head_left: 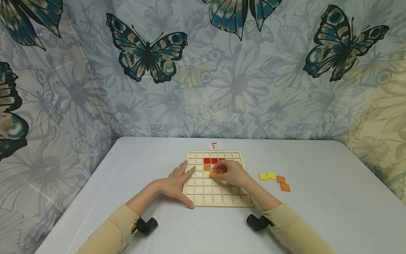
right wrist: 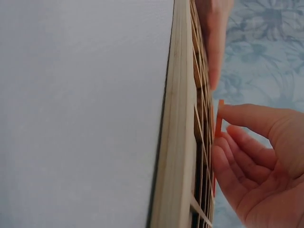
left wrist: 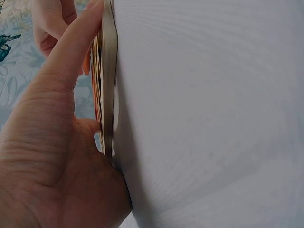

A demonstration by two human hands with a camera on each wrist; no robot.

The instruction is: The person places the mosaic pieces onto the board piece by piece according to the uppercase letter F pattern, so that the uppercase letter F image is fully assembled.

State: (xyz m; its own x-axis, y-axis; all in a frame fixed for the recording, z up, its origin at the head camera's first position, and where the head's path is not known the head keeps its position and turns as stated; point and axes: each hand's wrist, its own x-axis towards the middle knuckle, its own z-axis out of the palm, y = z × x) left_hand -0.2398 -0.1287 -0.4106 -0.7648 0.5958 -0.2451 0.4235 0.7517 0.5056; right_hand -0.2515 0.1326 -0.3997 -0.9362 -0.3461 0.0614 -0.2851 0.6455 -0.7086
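A wooden grid board lies on the white table. Along its upper part sit several red tiles in a row, with an orange tile in the cell below the leftmost one. My right hand pinches another orange tile between thumb and fingers, close over the board's middle. In the right wrist view that tile stands on edge beside the grid. My left hand rests spread along the board's left side, thumb at the near edge and fingers on the left rim.
To the right of the board lie two yellow tiles and two orange tiles. A small card with a coloured grid pattern lies behind the board. Butterfly-print fabric hangs behind the table.
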